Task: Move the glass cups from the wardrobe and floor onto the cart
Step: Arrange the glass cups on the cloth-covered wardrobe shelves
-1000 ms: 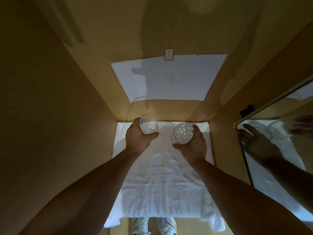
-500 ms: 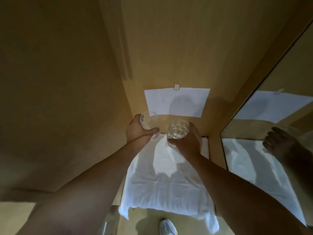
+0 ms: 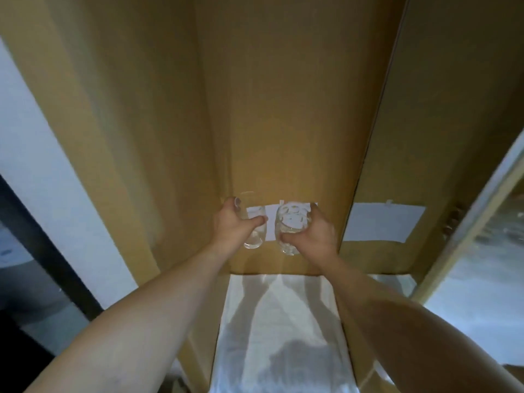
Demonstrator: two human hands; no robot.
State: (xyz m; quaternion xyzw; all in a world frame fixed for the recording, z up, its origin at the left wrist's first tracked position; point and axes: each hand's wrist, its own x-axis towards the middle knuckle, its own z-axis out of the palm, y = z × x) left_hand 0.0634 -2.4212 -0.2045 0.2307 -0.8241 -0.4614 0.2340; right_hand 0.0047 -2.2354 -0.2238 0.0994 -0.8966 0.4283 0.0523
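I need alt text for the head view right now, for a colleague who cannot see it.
Each hand grips a clear glass cup, lifted side by side inside a wooden wardrobe: left hand on the left cup, right hand on the right cup. Below them lies a white cloth; a white paper is stuck to the back wall.

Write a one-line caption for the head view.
Left hand and right hand each grip a glass cup inside the wooden wardrobe.
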